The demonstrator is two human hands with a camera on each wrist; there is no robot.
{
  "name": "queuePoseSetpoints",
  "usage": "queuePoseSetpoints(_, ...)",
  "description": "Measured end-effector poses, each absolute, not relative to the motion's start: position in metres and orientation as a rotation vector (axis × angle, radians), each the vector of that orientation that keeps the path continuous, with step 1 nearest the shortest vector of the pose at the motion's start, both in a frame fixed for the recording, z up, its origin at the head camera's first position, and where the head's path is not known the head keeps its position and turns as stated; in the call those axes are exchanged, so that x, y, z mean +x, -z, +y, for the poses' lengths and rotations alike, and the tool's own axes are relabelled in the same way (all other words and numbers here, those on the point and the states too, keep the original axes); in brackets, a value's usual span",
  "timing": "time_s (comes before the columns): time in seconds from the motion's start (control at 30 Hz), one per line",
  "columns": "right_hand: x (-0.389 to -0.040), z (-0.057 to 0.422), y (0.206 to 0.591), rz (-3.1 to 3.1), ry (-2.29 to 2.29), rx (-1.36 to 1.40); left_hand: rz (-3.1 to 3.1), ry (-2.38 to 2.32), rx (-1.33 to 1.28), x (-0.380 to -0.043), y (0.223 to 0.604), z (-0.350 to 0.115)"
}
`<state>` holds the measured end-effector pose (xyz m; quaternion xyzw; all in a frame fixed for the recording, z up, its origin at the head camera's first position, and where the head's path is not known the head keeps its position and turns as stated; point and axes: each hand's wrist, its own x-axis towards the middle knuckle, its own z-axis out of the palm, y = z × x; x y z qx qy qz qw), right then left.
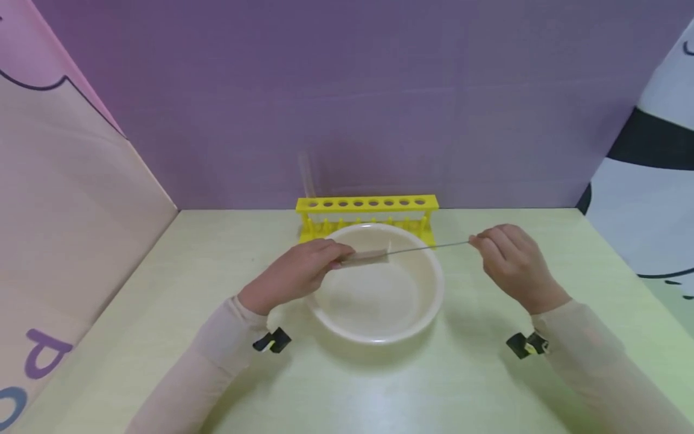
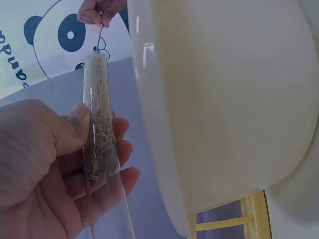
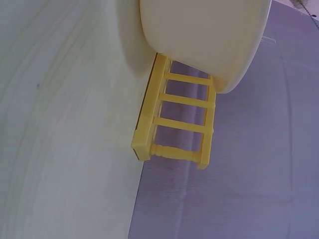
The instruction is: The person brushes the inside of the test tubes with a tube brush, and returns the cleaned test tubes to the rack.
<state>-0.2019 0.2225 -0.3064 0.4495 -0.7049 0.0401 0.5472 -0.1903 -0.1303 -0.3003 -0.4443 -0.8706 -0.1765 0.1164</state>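
Observation:
Over the cream basin [image 1: 376,339], my left hand [image 1: 295,272] grips a clear test tube [image 1: 374,258], which lies nearly level. In the left wrist view the thumb and fingers wrap round the tube's glass [image 2: 112,204]. A test tube brush with pale bristles [image 2: 98,94] is inside the tube, near its mouth. My right hand [image 1: 509,262], off to the basin's right, pinches the far end of the brush's thin wire handle [image 1: 431,247]. The wire runs straight between the two hands. The right hand itself is out of frame in the right wrist view.
Behind the basin stands a yellow test tube rack [image 1: 368,204], its lower part hidden by the rim. Another clear tube [image 1: 306,175] stands upright in its leftmost hole. A purple wall [image 1: 347,108] rises at the table's back edge, with printed panels on both sides.

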Motion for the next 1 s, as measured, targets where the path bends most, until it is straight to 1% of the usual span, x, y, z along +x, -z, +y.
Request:
queuePoseSetpoints(0.57,-0.203,0.226,0.310,-1.671,-0.108,1.048,-2.566,0.516,-1.299,-0.189,0.304,-0.130)
queuePoseSetpoints(1.0,-0.204,0.227,0.319,-1.668,-0.201,1.050,-2.472,0.456,-1.275,-0.190,0.319,-0.126)
